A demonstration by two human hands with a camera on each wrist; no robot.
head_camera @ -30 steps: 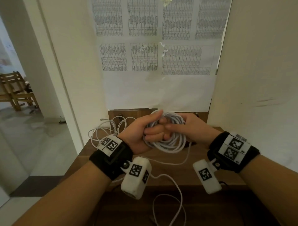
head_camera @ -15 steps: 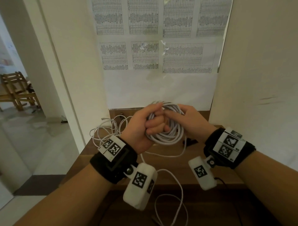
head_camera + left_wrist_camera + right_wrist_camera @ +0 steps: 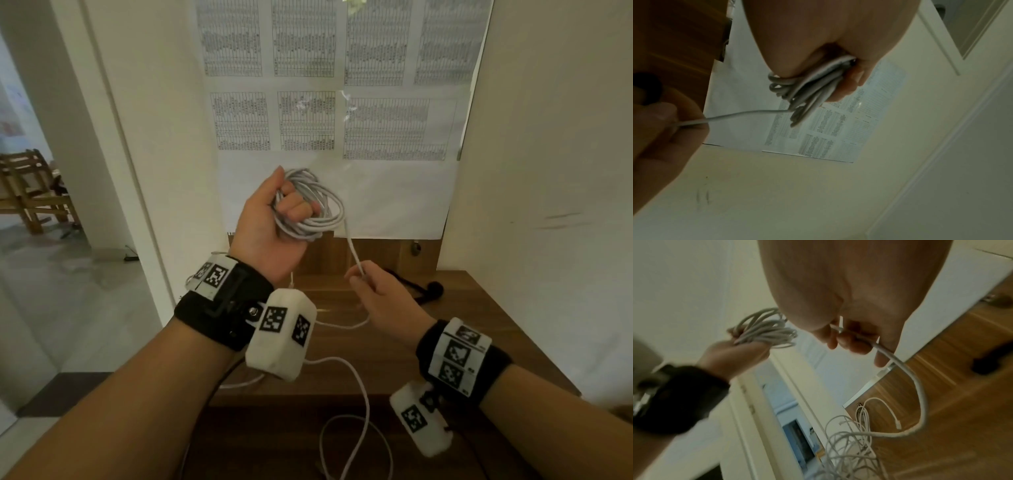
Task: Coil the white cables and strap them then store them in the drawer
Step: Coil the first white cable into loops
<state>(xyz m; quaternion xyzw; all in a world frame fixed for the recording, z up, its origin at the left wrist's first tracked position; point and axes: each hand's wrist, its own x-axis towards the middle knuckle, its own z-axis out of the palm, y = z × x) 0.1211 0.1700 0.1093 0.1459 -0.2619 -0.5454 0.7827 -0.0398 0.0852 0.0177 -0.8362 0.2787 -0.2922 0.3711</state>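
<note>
My left hand (image 3: 274,219) is raised in front of the wall and grips a coil of white cable (image 3: 315,212), its fingers curled through the loops (image 3: 807,87). One strand (image 3: 352,246) runs down from the coil to my right hand (image 3: 373,291), which pinches it lower and to the right, above the wooden cabinet top (image 3: 472,315). In the right wrist view the cable (image 3: 906,369) passes through my right hand's curled fingers (image 3: 851,340) and curves down to a tangle of loose white cable (image 3: 851,443) on the wood. The drawer is not in view.
A black strap (image 3: 421,291) lies on the cabinet top behind my right hand. Another thin white cable (image 3: 359,411) trails off the front edge. Paper sheets with tables (image 3: 335,85) cover the wall ahead; a doorway with wooden chairs (image 3: 30,192) is at left.
My left hand has lifted the coil up and left. My right hand let go of the coil, dropped down and right, and now pinches the trailing strand.
</note>
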